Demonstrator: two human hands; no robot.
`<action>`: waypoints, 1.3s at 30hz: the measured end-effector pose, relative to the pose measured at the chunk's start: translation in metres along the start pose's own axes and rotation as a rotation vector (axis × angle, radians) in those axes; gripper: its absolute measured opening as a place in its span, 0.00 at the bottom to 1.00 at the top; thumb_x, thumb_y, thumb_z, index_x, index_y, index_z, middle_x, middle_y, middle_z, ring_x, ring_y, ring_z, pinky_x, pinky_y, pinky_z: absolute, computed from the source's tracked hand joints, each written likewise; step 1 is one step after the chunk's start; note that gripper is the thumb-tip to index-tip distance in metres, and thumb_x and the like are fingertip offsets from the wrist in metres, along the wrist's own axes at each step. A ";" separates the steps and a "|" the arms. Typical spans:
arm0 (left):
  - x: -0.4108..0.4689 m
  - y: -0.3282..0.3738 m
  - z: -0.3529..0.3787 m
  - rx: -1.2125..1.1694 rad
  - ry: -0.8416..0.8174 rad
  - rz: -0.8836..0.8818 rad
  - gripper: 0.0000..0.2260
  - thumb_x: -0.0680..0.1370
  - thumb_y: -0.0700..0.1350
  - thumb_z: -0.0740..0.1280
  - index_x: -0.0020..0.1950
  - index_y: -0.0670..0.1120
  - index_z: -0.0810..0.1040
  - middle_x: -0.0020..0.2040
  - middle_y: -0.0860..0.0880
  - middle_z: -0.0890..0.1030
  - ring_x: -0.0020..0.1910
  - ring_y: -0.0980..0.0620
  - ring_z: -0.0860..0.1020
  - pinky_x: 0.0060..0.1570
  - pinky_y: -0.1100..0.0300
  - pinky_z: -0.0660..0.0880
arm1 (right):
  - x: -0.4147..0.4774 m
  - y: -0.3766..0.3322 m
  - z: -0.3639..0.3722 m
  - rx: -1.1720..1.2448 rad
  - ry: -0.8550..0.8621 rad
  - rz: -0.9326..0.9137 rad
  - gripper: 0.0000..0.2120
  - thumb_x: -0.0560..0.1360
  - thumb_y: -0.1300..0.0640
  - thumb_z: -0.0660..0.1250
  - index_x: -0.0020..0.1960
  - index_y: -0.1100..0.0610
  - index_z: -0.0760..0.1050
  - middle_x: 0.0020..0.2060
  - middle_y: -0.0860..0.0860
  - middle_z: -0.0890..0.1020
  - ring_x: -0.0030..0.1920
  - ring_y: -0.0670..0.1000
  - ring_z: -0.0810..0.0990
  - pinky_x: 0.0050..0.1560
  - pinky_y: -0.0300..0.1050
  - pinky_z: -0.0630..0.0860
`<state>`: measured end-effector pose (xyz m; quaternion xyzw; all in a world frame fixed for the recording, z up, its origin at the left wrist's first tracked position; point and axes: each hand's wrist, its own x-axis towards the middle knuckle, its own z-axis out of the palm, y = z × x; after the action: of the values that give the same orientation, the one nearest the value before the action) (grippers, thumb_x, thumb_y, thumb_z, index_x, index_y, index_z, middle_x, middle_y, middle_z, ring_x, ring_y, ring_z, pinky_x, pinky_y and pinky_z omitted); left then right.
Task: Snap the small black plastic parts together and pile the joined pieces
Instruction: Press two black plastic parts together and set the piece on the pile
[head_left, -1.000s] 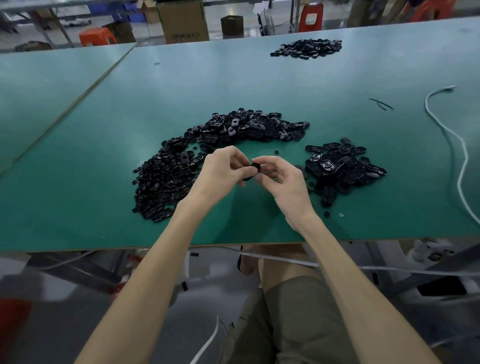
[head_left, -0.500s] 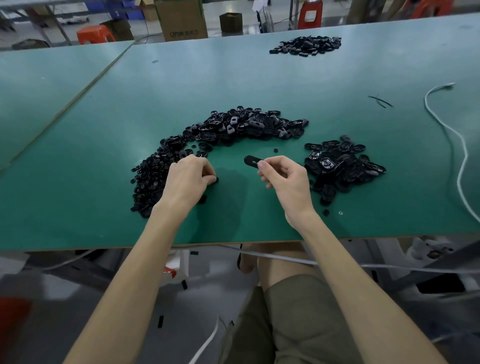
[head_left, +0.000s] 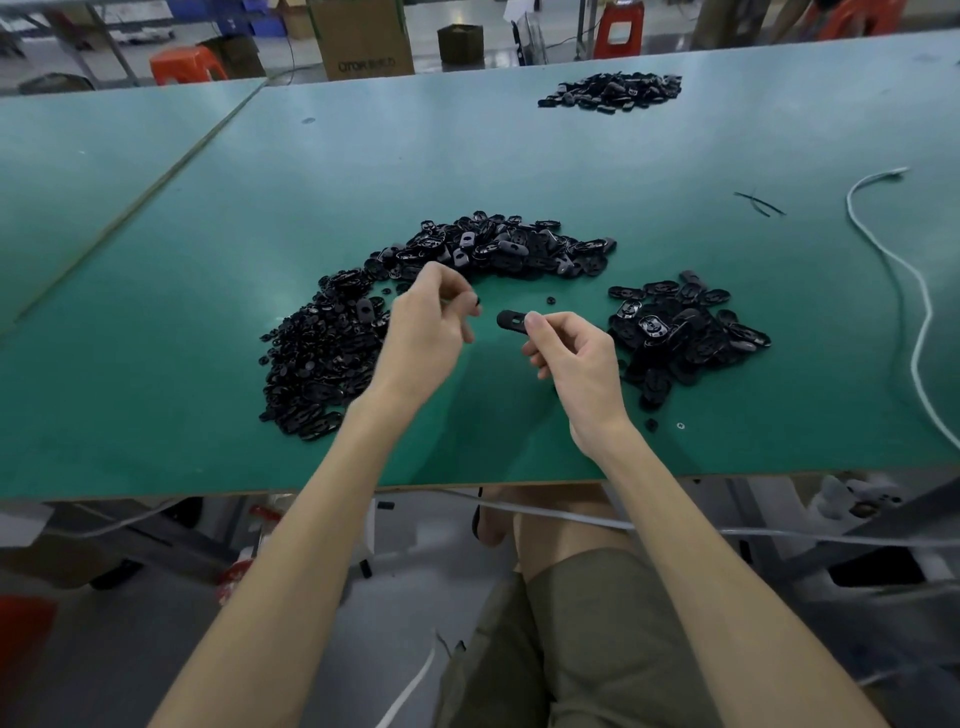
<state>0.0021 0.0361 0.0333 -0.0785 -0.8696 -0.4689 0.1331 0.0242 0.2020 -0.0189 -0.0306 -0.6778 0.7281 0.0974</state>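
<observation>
Green counter (head_left: 156, 364), heaps (head_left: 322, 358) of black parts mid-surface. Right hand (head_left: 576, 358) pinches an oval part (head_left: 511, 320) by one end, above the counter's middle, nearer the front edge. Its long axis runs left-right, with the free end pointing at the left hand (head_left: 426, 325). That hand pinches a small piece (head_left: 476, 301) just beside it, not touching. Judged light, stiff, smooth plastic; best held by the rims, leaving the slot clear.

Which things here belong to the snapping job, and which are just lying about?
Job: oval part in right hand; small part pinched by left hand; arc pile; right pile.
Lying about: white cable; box; stool.
</observation>
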 end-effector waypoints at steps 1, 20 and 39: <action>0.000 0.003 0.009 -0.074 -0.003 0.000 0.09 0.83 0.36 0.65 0.47 0.50 0.73 0.41 0.50 0.83 0.34 0.52 0.81 0.38 0.64 0.75 | 0.000 0.000 0.000 0.007 0.009 0.000 0.08 0.82 0.53 0.70 0.47 0.55 0.82 0.34 0.45 0.84 0.36 0.42 0.80 0.39 0.37 0.75; -0.014 -0.014 0.047 -0.636 0.021 -0.100 0.10 0.78 0.36 0.74 0.56 0.46 0.82 0.45 0.49 0.84 0.37 0.53 0.80 0.41 0.66 0.75 | 0.000 -0.001 0.000 -0.004 0.061 -0.024 0.03 0.80 0.57 0.73 0.47 0.53 0.81 0.36 0.45 0.84 0.39 0.44 0.81 0.40 0.38 0.77; -0.014 -0.020 0.050 -0.710 0.058 -0.125 0.06 0.77 0.37 0.75 0.53 0.42 0.86 0.46 0.45 0.87 0.36 0.50 0.84 0.43 0.63 0.78 | -0.002 -0.001 0.001 -0.015 0.090 -0.025 0.02 0.80 0.58 0.73 0.48 0.53 0.81 0.39 0.48 0.85 0.42 0.47 0.82 0.40 0.38 0.78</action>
<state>0.0027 0.0669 -0.0134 -0.0534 -0.6518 -0.7508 0.0933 0.0262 0.2012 -0.0180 -0.0558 -0.6785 0.7196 0.1366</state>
